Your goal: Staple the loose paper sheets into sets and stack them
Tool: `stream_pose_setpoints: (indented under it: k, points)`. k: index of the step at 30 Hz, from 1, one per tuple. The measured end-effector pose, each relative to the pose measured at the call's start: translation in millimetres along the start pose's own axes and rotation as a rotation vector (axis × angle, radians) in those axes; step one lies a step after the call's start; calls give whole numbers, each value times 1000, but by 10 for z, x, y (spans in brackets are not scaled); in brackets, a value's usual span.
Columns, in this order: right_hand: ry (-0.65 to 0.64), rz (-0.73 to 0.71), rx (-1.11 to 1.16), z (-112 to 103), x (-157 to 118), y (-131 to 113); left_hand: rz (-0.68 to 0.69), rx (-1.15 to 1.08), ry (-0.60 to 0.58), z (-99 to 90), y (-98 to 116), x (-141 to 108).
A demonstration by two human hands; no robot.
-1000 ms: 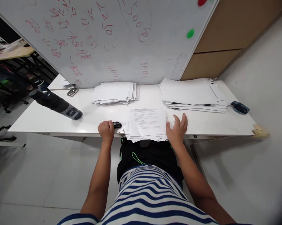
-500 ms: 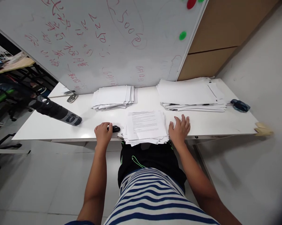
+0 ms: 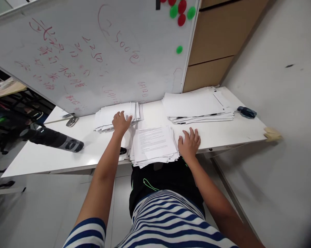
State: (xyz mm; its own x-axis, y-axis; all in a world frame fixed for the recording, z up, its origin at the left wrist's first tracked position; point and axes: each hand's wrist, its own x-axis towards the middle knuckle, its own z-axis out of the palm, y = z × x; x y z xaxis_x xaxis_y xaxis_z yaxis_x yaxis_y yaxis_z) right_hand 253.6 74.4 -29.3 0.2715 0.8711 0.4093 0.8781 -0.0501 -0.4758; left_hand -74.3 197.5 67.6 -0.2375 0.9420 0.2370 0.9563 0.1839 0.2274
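My left hand [image 3: 121, 123] is over the near right part of the left paper stack [image 3: 106, 115], fingers apart; whether it touches the sheets I cannot tell. My right hand [image 3: 189, 144] lies on the desk with its fingers spread, just right of the middle paper stack [image 3: 155, 143]. That stack's top sheet carries printed lines, and its near side hangs over the desk's front edge. A black object [image 3: 123, 151], perhaps a stapler, shows in part beside my left forearm. Farther back on the right is a larger, uneven paper stack [image 3: 191, 103].
A black bottle [image 3: 54, 139] lies or leans at the left of the white desk [image 3: 93, 148]. Behind it is a computer mouse [image 3: 72, 121]. A whiteboard [image 3: 145, 69] with round magnets rises at the back, beside cardboard boxes [image 3: 209, 44]. A dark blue object [image 3: 247, 112] sits far right.
My left hand has left the black object and reached forward to the left paper stack. My right hand stays beside the middle stack. The whole view has shifted with my head.
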Motion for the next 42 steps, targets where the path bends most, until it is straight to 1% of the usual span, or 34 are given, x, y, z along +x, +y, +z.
stream_pose_setpoints:
  k: [3,6,13,20,24,27,30,34,39,42]
  points:
    - [5,3,-2,2,7,-5,-2,27,-47,123,45,147]
    - [2,8,-4,-3,15,-13,-38,44,-102,193,6,210]
    - [0,2,-5,-15,18,-15,-3,67,-73,223,-51,226]
    - [-13,8,16,-19,16,-19,-63,119,-71,149,-98,300]
    - [-2,10,14,-10,12,-16,-132,31,-72,27,-192,327]
    - [-3,10,16,-8,12,-15,-170,-52,-105,-71,-259,342]
    - [-14,13,25,-10,15,-18,-147,-56,-167,-123,-293,379]
    - [-6,14,32,-9,16,-22,-84,3,-217,-117,-303,432]
    - [4,18,32,0,18,-20,-17,8,-152,-97,-363,397]
    - [8,17,30,0,24,-16,-17,-46,-84,-148,-413,330]
